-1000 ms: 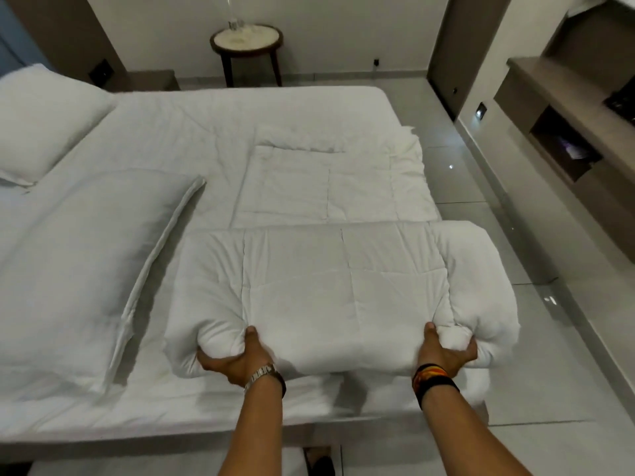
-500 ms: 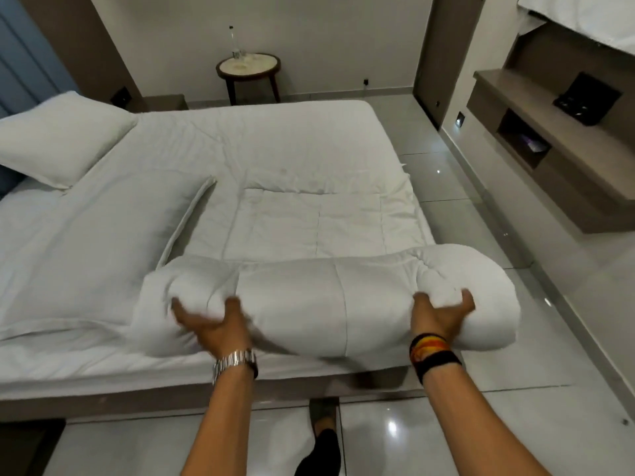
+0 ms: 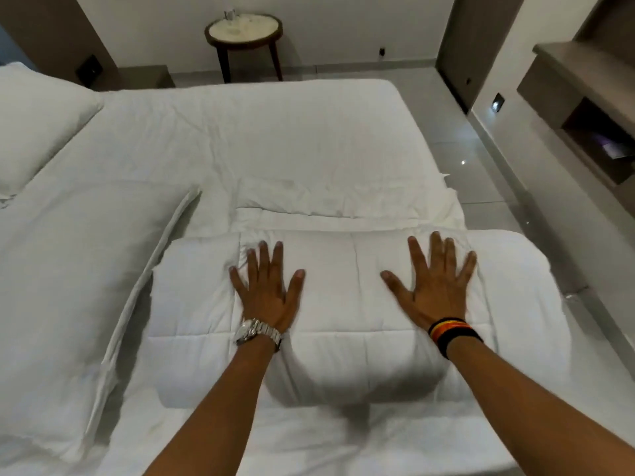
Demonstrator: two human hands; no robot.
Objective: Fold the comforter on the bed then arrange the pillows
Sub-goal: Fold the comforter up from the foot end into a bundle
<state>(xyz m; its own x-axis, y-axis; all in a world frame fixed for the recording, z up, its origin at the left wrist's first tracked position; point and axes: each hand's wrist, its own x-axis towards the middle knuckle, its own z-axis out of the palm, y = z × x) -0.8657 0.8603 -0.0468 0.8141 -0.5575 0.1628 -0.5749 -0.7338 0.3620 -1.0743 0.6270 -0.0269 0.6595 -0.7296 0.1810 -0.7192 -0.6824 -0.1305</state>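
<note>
Both hands have let go: the left hand point(image 3: 266, 297) and right hand point(image 3: 434, 286) now press flat, fingers spread, on the puffy folded comforter point(image 3: 350, 324).

No text, label, brand or number can be read anywhere.

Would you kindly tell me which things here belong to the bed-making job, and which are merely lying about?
Job: folded white quilted comforter, under left hand and right hand; large white pillow; far white pillow.
Lying about: round wooden side table; wall shelf.
</note>
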